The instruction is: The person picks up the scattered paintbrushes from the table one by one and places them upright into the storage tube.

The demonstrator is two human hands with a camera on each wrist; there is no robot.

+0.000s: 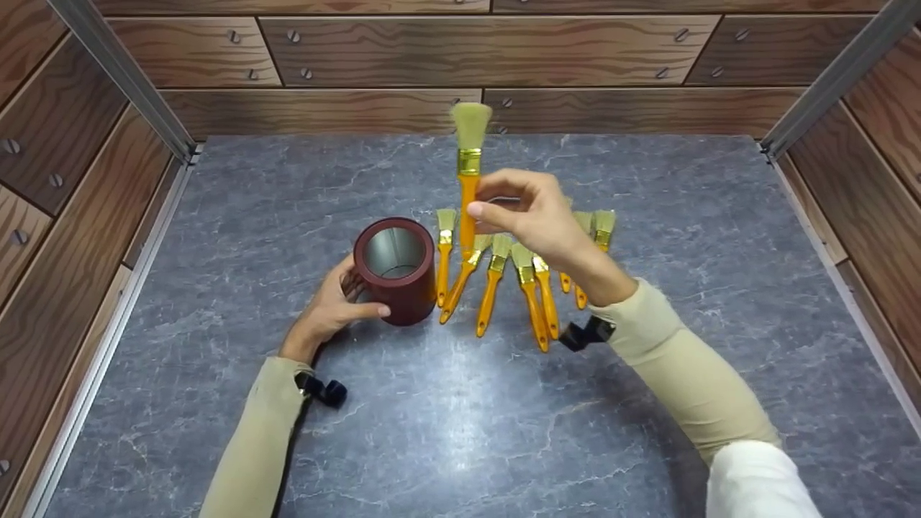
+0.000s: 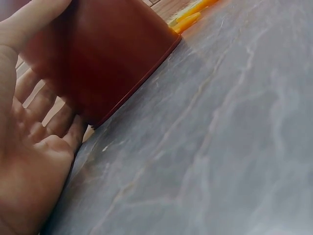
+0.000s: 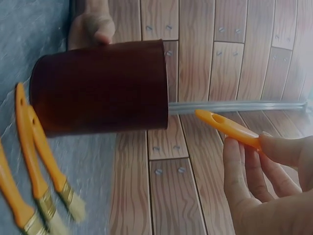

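Note:
My right hand (image 1: 543, 219) pinches a paintbrush (image 1: 468, 205) by its orange handle, bristles up, above the table and to the right of a dark red cylindrical can (image 1: 406, 298). In the right wrist view the handle's holed end (image 3: 227, 128) points toward the can. The can stands upright and its visible inside is bare. My left hand (image 1: 337, 302) holds it from the left, thumb in front and fingers behind. In the left wrist view, the fingers (image 2: 44, 103) reach round its wall. Several more paintbrushes (image 1: 489, 298) lie on the table right of the can, some partly hidden under my right hand.
The table (image 1: 460, 424) has a grey marbled top. Wood-patterned walls (image 1: 489, 54) enclose the back and both sides, with metal posts (image 1: 119, 72) at the corners. Small black devices (image 1: 324, 391) are worn at both wrists.

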